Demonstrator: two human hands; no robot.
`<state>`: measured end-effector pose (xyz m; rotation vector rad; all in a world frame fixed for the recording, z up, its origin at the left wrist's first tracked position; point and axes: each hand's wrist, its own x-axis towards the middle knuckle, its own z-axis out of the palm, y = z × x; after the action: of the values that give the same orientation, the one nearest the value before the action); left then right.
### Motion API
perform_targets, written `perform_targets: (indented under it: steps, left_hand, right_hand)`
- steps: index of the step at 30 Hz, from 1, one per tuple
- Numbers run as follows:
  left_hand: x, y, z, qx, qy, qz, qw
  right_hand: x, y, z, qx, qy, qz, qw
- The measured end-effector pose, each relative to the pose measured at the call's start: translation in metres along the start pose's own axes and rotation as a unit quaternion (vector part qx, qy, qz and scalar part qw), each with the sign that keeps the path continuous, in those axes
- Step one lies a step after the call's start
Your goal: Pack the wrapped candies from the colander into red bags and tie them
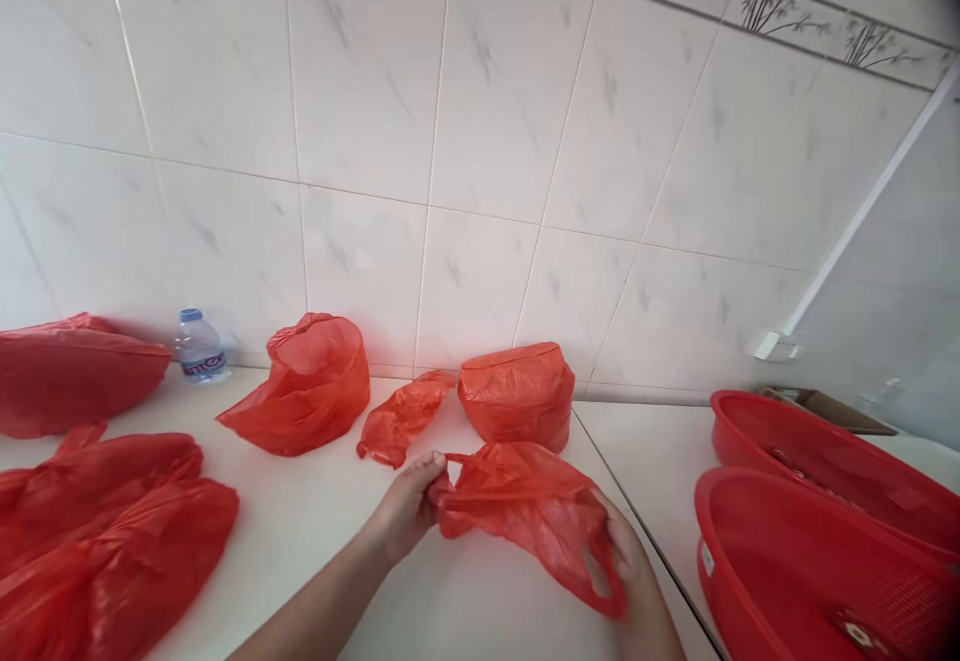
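Well to the left of the left hand point(409, 503), bulging red bags point(154, 551) lie on the white table point(300, 531); the left hand has thumb and fingers pinched on the left end of a thin red carrier bag point(517, 506), which stretches from there rightward, its long axis sloping toward the right hand point(628, 541), so both hands touch it and neither is nearer; the right hand is partly behind the bag's other end, fingers hidden, so I cannot tell its grip; to its right are red baskets point(721, 581)
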<state>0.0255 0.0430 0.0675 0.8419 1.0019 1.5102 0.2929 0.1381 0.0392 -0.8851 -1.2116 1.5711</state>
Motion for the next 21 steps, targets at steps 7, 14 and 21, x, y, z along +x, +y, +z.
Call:
perform_targets:
  steps: [7,14,21]
  left_hand:
    - [0.001,0.034,-0.017,-0.116,0.009,0.000,0.993]
    - [-0.021,0.041,-0.008,0.030,-0.086,-0.068,0.994]
    - [-0.026,0.026,0.002,0.049,-0.067,-0.121,0.989]
  right_hand:
    - [-0.018,-0.024,-0.013,0.036,-0.102,0.081,0.991]
    - [-0.022,-0.028,-0.019,-0.005,-0.039,0.054,0.998]
    - [-0.023,-0.047,-0.001,-0.201,0.230,-0.046,0.951]
